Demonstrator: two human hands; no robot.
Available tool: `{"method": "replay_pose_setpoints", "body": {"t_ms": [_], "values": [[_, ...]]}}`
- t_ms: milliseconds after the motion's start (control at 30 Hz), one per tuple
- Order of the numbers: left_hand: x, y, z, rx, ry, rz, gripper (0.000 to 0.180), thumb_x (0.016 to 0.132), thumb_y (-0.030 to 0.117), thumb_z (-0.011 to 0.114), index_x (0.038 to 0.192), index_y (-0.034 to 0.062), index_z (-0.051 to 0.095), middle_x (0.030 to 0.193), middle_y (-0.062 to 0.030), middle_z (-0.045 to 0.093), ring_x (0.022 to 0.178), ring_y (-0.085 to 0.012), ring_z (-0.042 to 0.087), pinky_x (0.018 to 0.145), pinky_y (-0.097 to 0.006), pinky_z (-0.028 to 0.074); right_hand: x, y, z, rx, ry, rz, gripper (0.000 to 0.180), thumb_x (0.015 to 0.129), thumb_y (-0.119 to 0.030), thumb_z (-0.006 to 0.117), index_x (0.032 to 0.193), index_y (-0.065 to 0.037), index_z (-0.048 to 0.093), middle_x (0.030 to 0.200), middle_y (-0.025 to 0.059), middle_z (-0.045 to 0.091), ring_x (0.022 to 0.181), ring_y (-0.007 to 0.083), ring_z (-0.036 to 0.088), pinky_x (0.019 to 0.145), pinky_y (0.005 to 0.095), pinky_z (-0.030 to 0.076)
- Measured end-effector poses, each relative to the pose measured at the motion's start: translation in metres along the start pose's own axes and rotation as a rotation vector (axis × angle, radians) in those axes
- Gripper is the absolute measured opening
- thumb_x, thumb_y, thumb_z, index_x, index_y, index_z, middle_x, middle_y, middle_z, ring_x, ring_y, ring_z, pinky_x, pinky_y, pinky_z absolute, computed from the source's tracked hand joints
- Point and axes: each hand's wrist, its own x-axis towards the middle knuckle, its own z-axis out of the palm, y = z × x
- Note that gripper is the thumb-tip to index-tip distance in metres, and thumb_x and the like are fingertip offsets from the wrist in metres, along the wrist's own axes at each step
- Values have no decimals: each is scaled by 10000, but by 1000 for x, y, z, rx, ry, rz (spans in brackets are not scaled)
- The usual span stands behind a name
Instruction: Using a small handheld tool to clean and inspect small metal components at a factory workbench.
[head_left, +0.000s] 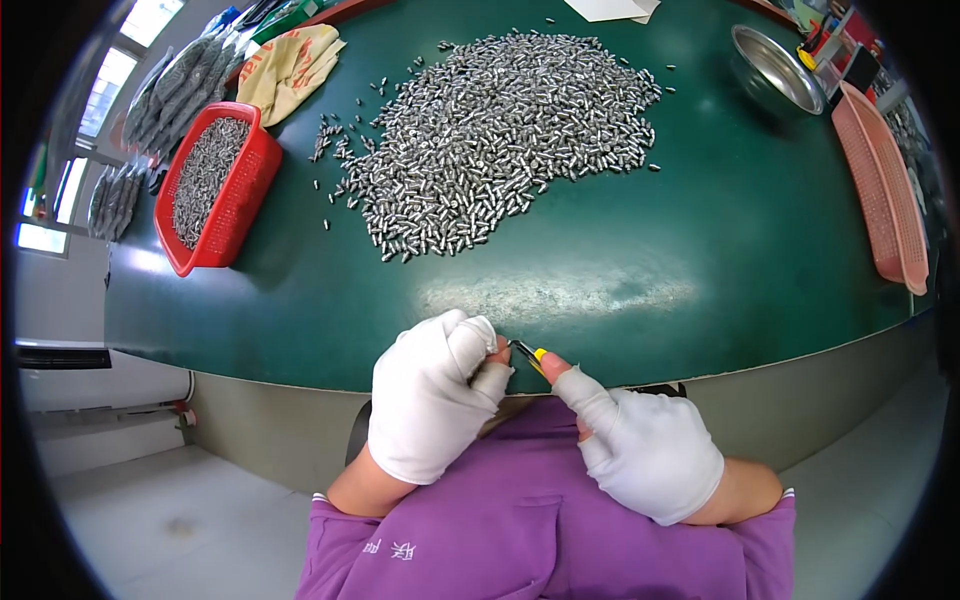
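Both my hands wear white gloves with some fingertips bare, and they meet at the table's near edge. My left hand [435, 390] is closed in a pinch; what sits between its fingertips is too small or hidden to make out. My right hand [645, 440] grips a small hand tool [538, 358] with a yellow and black handle, its dark tip touching or very close to the left fingertips. Beyond the hands, a large heap of small shiny metal cylindrical parts [510, 130] spreads over the green tabletop [720, 270].
At the left stands a red plastic basket [245, 190] of similar small metal parts, beside a yellowish cloth bag [290, 72] and grey packed bags [185, 90]. A steel bowl [775, 70] and a pink basket [880, 190] are at the right. White paper [610, 8] lies at the far edge.
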Motion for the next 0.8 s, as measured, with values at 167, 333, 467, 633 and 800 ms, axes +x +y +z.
{"method": "replay_pose_setpoints", "body": {"t_ms": [167,333,467,633,800], "values": [[2,-1,-2,-21,-8,10,154,734,72,697,750,99,546,703,-67,559,661,-283,590,576,-384,468,9,-1,-14,-15,-93,-13,678,770,-143,638,1430,-131,480,568,35,528,469,200,563,438,349,488],[4,0,-3,-10,-5,18,151,737,68,695,750,99,548,703,-69,563,652,-285,590,572,-384,469,14,-4,-25,-49,-124,-22,643,787,-146,620,1417,-128,493,577,40,545,472,202,569,443,348,493],[4,-1,-2,-26,10,42,171,699,-55,695,771,28,564,684,-67,548,555,-184,538,533,-294,445,12,-9,-25,-120,-160,11,622,809,-146,593,1421,-153,486,601,50,564,482,221,579,464,366,507],[2,-8,-13,-199,-57,-105,70,790,41,641,812,49,575,737,-89,593,651,-242,606,596,-331,487,17,22,-37,-129,156,115,649,779,-66,600,1405,-194,489,720,68,554,598,275,591,529,394,503],[6,-18,-28,-1019,-78,-399,178,885,187,622,957,71,507,819,-33,561,630,-65,467,550,-201,387,18,86,-54,-542,406,266,600,780,50,576,1337,-171,556,994,92,611,816,284,592,730,402,512]]}}
